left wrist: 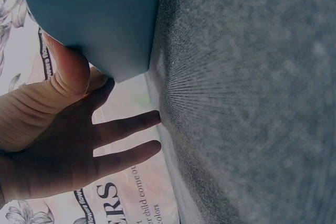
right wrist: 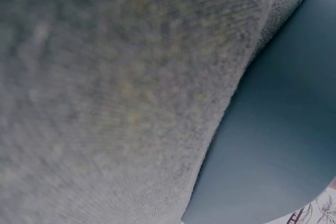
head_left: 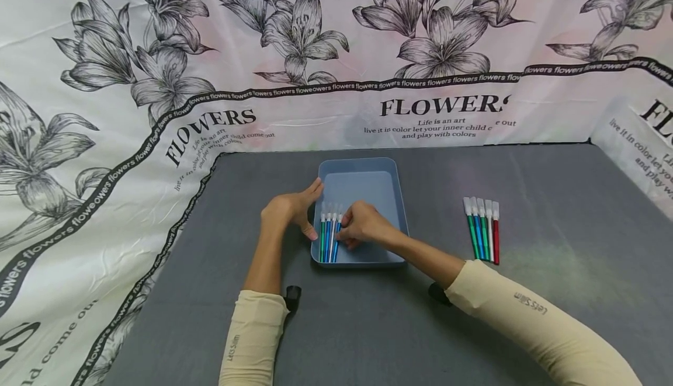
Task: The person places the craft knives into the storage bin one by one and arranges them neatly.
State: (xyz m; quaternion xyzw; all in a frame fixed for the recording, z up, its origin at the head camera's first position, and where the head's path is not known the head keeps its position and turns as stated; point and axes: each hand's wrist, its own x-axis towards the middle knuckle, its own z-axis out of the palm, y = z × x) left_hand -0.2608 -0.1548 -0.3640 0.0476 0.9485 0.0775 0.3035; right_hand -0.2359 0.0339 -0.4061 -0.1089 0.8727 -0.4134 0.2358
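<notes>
A shallow blue-grey tray (head_left: 368,181) lies on the table, with several capped pens (head_left: 329,237) side by side along its left part, green, blue and silver-white. My right hand (head_left: 363,222) reaches in from the right; its thumb and fingers pinch the blue pen (head_left: 337,246) at the right end of that row. At the left rim rests my left hand (head_left: 291,208), thumb and fingers spread, touching the tray. The left wrist view shows the left hand's fingers (left wrist: 126,158) extended beside the tray wall (left wrist: 105,19). In the right wrist view only the tray's outer wall (right wrist: 273,129) shows; the hand is hidden.
Right of the tray lies a second row of capped pens (head_left: 482,231), green, blue, white and red. The dark grey cloth (head_left: 552,211) covers the table, and a flower-printed sheet (head_left: 315,117) hangs behind and to the left.
</notes>
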